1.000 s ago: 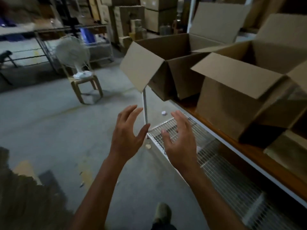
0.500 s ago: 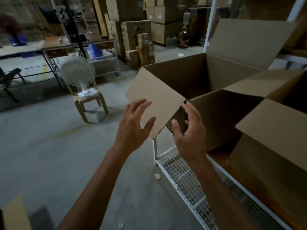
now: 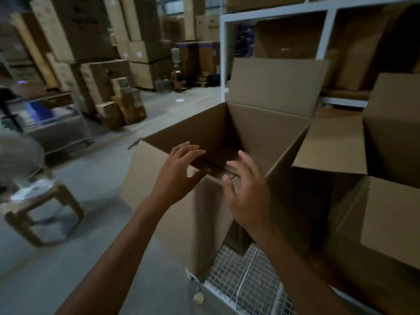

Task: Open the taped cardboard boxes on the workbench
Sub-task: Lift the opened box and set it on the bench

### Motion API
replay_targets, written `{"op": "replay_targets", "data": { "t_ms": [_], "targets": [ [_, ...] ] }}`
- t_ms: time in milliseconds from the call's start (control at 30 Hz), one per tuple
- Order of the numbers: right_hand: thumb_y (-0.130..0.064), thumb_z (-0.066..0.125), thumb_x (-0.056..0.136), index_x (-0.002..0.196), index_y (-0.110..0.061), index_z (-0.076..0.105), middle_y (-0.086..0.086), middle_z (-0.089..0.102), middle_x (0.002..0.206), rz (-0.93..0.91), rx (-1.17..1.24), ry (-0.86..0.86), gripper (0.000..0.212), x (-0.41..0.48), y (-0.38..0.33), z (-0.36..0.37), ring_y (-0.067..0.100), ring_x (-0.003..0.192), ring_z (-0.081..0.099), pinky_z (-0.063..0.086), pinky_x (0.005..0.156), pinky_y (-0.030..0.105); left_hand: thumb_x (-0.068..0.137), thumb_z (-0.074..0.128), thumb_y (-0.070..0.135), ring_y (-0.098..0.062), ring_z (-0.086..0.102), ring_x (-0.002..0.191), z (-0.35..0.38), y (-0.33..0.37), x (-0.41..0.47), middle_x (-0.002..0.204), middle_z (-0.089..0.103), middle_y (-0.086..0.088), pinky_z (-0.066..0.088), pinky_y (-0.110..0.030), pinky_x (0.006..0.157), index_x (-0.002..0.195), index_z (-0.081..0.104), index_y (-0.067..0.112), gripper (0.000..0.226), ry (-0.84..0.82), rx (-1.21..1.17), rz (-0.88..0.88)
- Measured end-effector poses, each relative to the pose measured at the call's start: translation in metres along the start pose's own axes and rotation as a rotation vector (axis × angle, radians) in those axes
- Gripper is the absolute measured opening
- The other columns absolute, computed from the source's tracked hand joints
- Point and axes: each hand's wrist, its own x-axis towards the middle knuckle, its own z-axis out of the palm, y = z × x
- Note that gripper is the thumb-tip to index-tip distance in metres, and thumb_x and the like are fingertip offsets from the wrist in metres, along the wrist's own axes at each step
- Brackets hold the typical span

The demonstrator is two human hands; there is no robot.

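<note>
Left hand (image 3: 179,176) and right hand (image 3: 247,196), fingers spread and holding nothing, hover at the near rim of the open box (image 3: 247,133); two more open boxes stand right

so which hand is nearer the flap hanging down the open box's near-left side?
Left. The left hand overlaps the top edge of the hanging flap; the right hand is further right, over the box corner.

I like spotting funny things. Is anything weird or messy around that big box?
Mostly tidy. The open box hangs past the bench end, its near flap drooping down the side. A small round bit lies on the floor by the wire shelf. Both hands, left and right, hover empty.
</note>
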Motion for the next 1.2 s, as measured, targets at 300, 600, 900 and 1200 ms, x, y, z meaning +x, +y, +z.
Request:
{"op": "replay_targets", "data": {
  "t_ms": [300, 600, 900, 1200],
  "targets": [
    [-0.036, 0.055, 0.092, 0.064, -0.025, 0.056, -0.011, 0.047, 0.053, 0.131, -0.49, 0.27, 0.03, 0.025, 0.014, 0.066, 0.01, 0.049, 0.044, 0.045, 0.063, 0.028, 0.06, 0.017, 0.1, -0.007, 0.048, 0.054, 0.049, -0.138, 0.076, 0.056, 0.054, 0.009, 0.032, -0.029, 0.064, 0.058, 0.059, 0.023, 0.087, -0.245, 0.109, 0.085],
    [-0.047, 0.052, 0.096, 0.058, -0.032, 0.036, -0.014, 0.031, 0.047, 0.213, -0.661, 0.231, 0.044, 0.033, 0.021, 0.07, -0.002, 0.044, 0.029, 0.041, 0.068, 0.026, 0.062, 0.011, 0.099, -0.006, 0.043, 0.057, 0.06, -0.146, 0.064, 0.054, 0.05, 0.011, 0.03, -0.029, 0.071, 0.053, 0.057, 0.026, 0.086, -0.109, 0.01, 0.155],
    [-0.051, 0.027, 0.102, 0.064, -0.027, 0.058, -0.008, 0.052, 0.055, 0.281, -0.685, 0.188, 0.055, 0.022, 0.006, 0.075, 0.008, 0.059, 0.051, 0.043, 0.097, 0.04, 0.074, 0.022, 0.091, -0.006, 0.041, 0.06, 0.055, -0.145, 0.036, 0.057, 0.042, 0.017, 0.034, -0.032, 0.069, 0.053, 0.044, 0.032, 0.066, 0.003, 0.042, 0.15],
    [-0.06, 0.03, 0.099, 0.073, -0.026, 0.064, -0.007, 0.061, 0.069, 0.28, -0.856, 0.09, 0.054, 0.028, -0.003, 0.083, 0.015, 0.073, 0.055, 0.036, 0.092, 0.04, 0.07, 0.019, 0.093, -0.014, 0.049, 0.064, 0.072, -0.16, 0.079, 0.057, 0.051, 0.01, 0.039, -0.034, 0.07, 0.054, 0.053, 0.028, 0.075, -0.047, -0.025, 0.22]
  ]
}}
